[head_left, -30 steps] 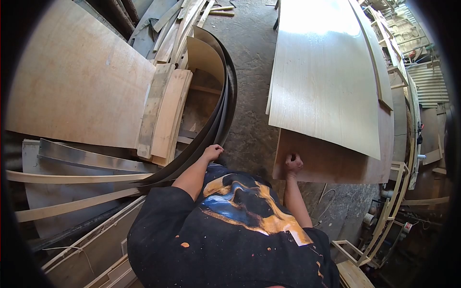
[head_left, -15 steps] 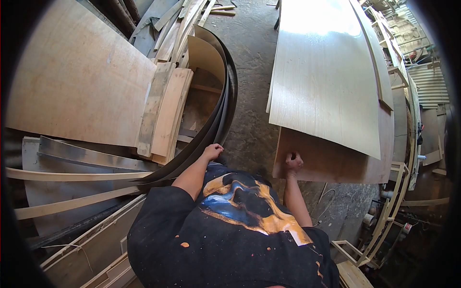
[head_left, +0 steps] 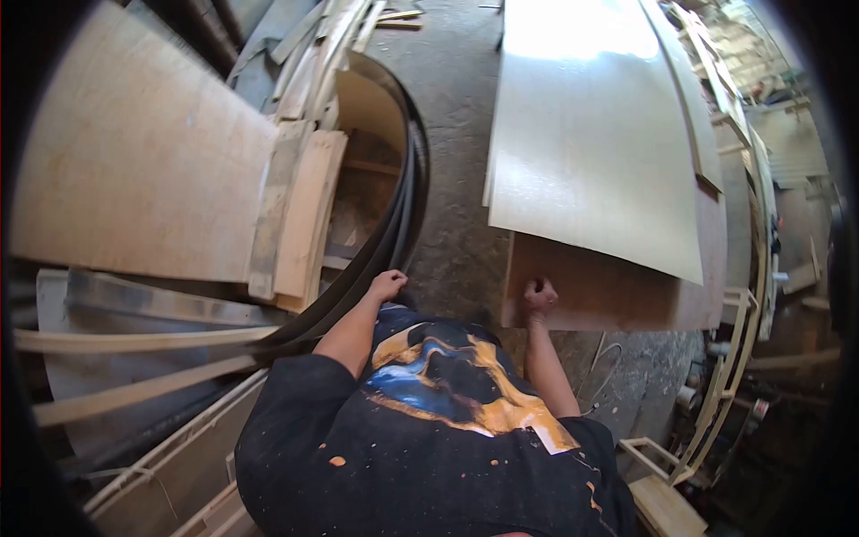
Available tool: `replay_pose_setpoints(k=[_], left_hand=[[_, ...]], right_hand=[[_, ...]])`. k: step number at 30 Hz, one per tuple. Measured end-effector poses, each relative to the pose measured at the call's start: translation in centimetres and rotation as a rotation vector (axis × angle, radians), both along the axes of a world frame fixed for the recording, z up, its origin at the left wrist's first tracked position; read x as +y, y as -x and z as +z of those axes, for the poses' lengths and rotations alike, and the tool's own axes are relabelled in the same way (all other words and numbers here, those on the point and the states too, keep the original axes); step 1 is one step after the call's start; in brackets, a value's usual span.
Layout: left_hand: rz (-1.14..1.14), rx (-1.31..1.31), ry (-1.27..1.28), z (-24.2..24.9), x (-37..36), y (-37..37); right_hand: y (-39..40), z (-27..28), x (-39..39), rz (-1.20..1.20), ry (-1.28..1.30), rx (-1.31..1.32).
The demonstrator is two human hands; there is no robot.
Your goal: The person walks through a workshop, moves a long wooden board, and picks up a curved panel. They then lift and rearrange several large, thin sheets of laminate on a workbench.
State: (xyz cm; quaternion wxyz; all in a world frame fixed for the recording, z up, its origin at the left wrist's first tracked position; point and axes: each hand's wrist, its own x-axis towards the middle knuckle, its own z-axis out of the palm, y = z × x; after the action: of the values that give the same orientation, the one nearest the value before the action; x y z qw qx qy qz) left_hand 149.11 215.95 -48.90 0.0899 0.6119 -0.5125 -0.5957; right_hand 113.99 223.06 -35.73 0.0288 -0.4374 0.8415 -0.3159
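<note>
My left hand (head_left: 387, 285) is closed with its fingers curled. It is held just right of the dark bent sheets (head_left: 394, 224), and I see nothing in it. In front of the brown board (head_left: 617, 282) is my right hand (head_left: 540, 297), its fingers curled into a loose fist. A dark spot shows between thumb and fingers; whether it is a small thing or only shadow I cannot make out. Above that hand, a pale glossy wood-grain sheet (head_left: 591, 152) lies over the brown board, its near corner jutting out.
A large plywood panel (head_left: 134, 161) and several planks (head_left: 304, 219) are on the left. Long thin strips (head_left: 143, 340) reach in at lower left. Concrete floor (head_left: 456, 152) runs between the stacks. Light wooden frames (head_left: 729, 394) stand on the right, with a cable (head_left: 595, 367) on the floor.
The whole view has shifted slightly, with the boards and stacks now a little further left. Both hands remain closed in nearly the same places.
</note>
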Motion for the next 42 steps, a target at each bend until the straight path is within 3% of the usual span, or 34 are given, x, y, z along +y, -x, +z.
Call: replay_pose_setpoints(k=[2, 4, 7, 22, 24, 33, 42], left_hand=[[-0.032, 0.046, 0.082, -2.8, -0.2, -0.3], [-0.069, 0.053, 0.120, -2.6, -0.2, -0.4], [0.030, 0.140, -0.082, 0.1, -0.3, 0.2], [0.043, 0.110, -0.111, 1.2, -0.8, 0.6], [-0.049, 0.048, 0.031, 1.2, -0.7, 0.7], [0.051, -0.218, 0.024, -0.7, -0.5, -0.1], [0.125, -0.393, -0.186, -5.2, -3.3, 0.9]], right_hand=[[0.2, -0.2, 0.0, 0.042, -0.056, -0.012], [0.4, -0.9, 0.2, 0.014, -0.033, 0.038], [0.5, -0.7, 0.3, -0.024, -0.035, 0.013], [0.4, -0.6, 0.2, 0.012, -0.023, 0.021], [0.5, -0.8, 0.2, 0.007, -0.015, -0.003], [1.1, -2.7, 0.2, 0.060, -0.029, 0.019], [1.8, -3.5, 0.0, 0.086, -0.094, 0.151]])
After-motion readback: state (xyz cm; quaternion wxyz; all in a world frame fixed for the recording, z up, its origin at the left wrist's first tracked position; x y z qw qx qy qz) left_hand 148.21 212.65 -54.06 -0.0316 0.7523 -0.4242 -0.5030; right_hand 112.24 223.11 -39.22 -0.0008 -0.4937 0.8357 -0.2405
